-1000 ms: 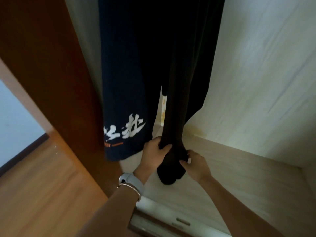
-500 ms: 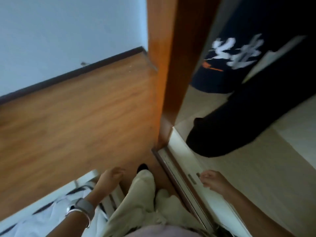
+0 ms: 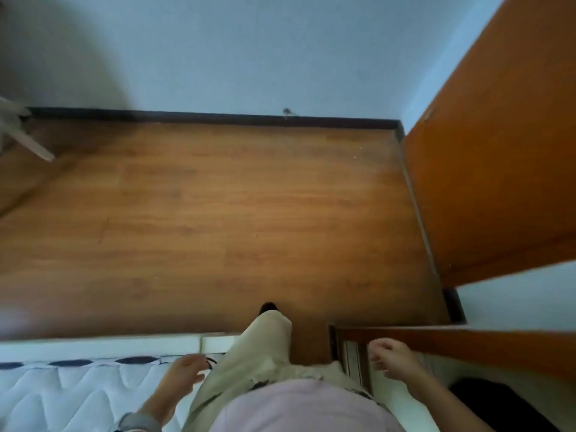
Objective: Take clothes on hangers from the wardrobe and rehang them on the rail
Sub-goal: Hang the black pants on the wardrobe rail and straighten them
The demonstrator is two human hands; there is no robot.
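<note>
Evidently, progress: neither hand carries a hanger or any cloth, so the job looks caught between carries. The rail is out of view, so how many pieces already hang on it cannot be told.
Grey bar (image 3: 29,143): a pale slanted piece on the wooden floor (image 3: 218,213) at the far left edge. Whether it is part of the rail's stand cannot be told.
Wardrobe door (image 3: 498,157): orange-brown, at the right, standing open toward the room.
Dark garment (image 3: 495,403): in the lower right corner, inside the wardrobe past its bottom track (image 3: 352,357). By my judgement it is still to be fetched; its hanger is not visible.
Left hand (image 3: 187,371): low beside the beige trouser leg (image 3: 258,353), over the edge of the quilted mattress (image 3: 68,391), fingers loose and spread, holding nothing.
Right hand (image 3: 393,358): over the track, well apart from the dark garment, fingers loosely curled and empty, forearm running back to the lower right.
</note>
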